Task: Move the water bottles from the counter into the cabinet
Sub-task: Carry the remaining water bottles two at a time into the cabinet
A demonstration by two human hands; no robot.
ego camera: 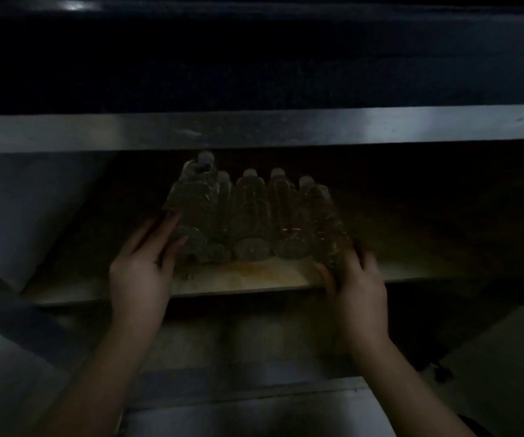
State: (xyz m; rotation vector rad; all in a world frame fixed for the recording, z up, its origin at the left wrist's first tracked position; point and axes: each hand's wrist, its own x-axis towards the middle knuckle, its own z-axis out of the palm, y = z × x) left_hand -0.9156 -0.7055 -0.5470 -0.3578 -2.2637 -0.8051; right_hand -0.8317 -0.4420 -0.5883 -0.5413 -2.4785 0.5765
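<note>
In the head view, the dim cabinet's wooden shelf [244,275] is carrying a row of clear water bottles [254,216] lying on their sides beneath a metal counter edge [380,127]. The left hand [142,269] is touching the leftmost bottle with straight fingers; the right hand [360,285] is curling around the rightmost.

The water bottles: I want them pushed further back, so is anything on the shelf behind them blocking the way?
Nothing visible does. The water bottles lie on the shelf between the left hand and right hand; behind them is too dark to judge.
</note>
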